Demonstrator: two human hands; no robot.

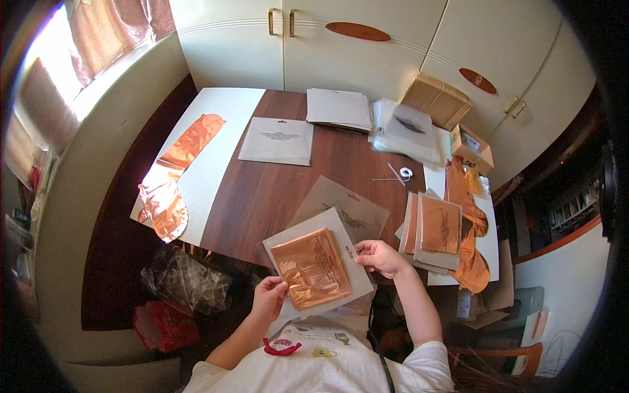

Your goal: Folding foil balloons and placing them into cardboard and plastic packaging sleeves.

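Between both hands I hold a clear packet [313, 270] with a folded copper foil piece on a white card, tilted in front of my body. My left hand [268, 298] pinches its lower left edge. The fingers of my right hand [381, 258] are closed on its right edge, beside the hang hole. Under and beyond the packet, a clear printed bag [350, 206] lies flat on the brown table [262, 196]. To the right of my right hand is a pile of similar copper-filled packets [439, 224].
Copper foil balloons lie at the left [193, 141] and right [468, 259] table ends. White cards [337, 107], a single card [275, 141], clear bags [406, 131] and a cardboard box [436, 99] stand toward the back. A white ribbon roll [405, 173] lies right of centre.
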